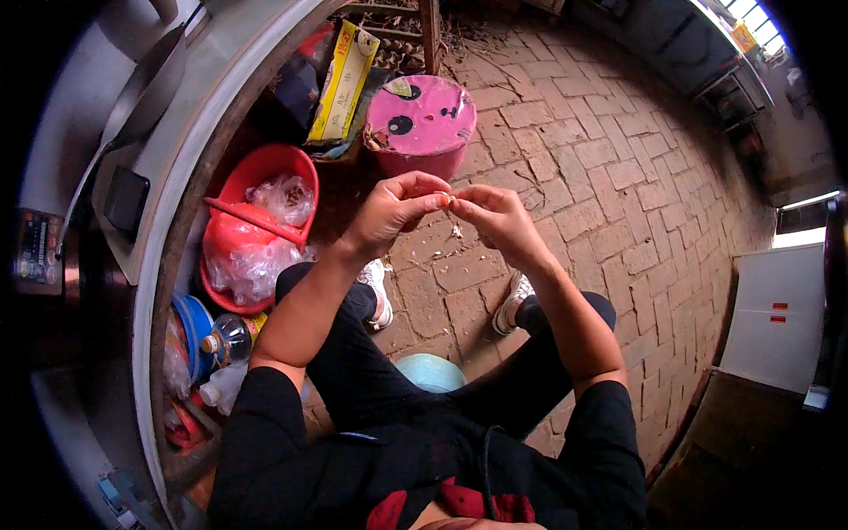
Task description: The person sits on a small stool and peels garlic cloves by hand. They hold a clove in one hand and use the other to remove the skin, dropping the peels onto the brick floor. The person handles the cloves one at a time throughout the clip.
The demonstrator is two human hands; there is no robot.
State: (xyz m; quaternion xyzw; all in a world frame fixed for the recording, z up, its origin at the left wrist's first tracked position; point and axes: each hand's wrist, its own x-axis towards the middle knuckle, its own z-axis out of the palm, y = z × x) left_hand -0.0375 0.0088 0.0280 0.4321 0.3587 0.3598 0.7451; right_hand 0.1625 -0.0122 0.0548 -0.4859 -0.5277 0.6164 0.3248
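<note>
My left hand [397, 212] and my right hand [486, 216] meet in front of me, fingertips pinched around a small pale piece [449, 199] that is too small to name. Pale flakes [455, 230] show just below my fingers, near or over the brick floor. Lower down, between my legs, part of a light blue round container [424, 371] is visible, the rest hidden by my body.
A pink lidded bucket [420, 115] stands ahead beside a yellow box [340, 79]. At left are a red basket [300, 172] with bags, bottles [230, 340], and a counter with a pan [150, 88]. Brick floor [601, 212] extends right toward a white cabinet [768, 327].
</note>
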